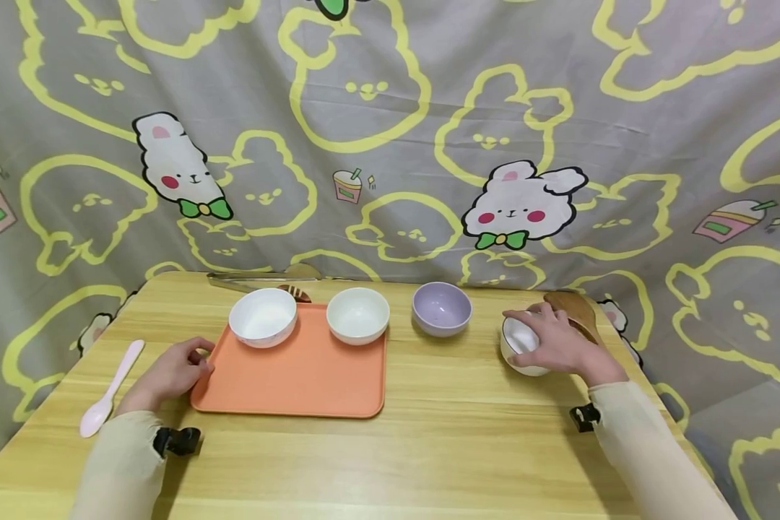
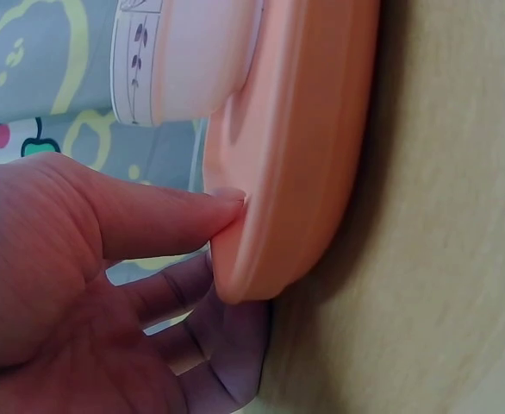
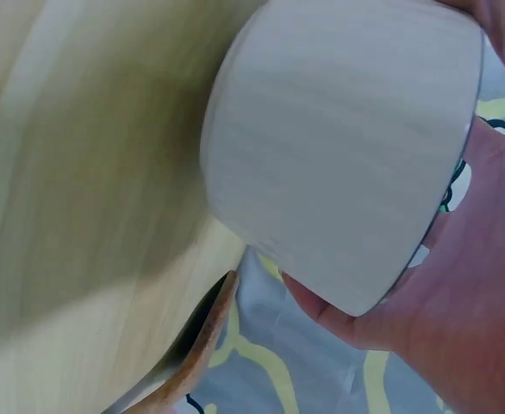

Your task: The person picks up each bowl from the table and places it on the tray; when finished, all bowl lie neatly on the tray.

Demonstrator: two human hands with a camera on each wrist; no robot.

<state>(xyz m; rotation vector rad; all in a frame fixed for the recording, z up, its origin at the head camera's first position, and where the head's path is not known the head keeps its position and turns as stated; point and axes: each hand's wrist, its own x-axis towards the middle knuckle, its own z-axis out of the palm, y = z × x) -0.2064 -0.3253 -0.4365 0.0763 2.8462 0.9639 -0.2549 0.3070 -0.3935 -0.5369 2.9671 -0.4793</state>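
At the left edge of the orange tray, my left hand pinches the rim. In the left wrist view the thumb lies on the rim and the other fingers curl by its underside. On the tray's far side stand a white bowl and a cream bowl. To the right, my right hand grips a white bowl with a dark rim from above, thumb and fingers spread across its rim. Whether this bowl touches the table is unclear. Between it and the tray sits a purple bowl.
A pink spoon lies left of the tray. Metal tongs and a slotted wooden utensil lie behind it. A wooden utensil lies beyond the right hand. A patterned curtain hangs along the table's back edge.
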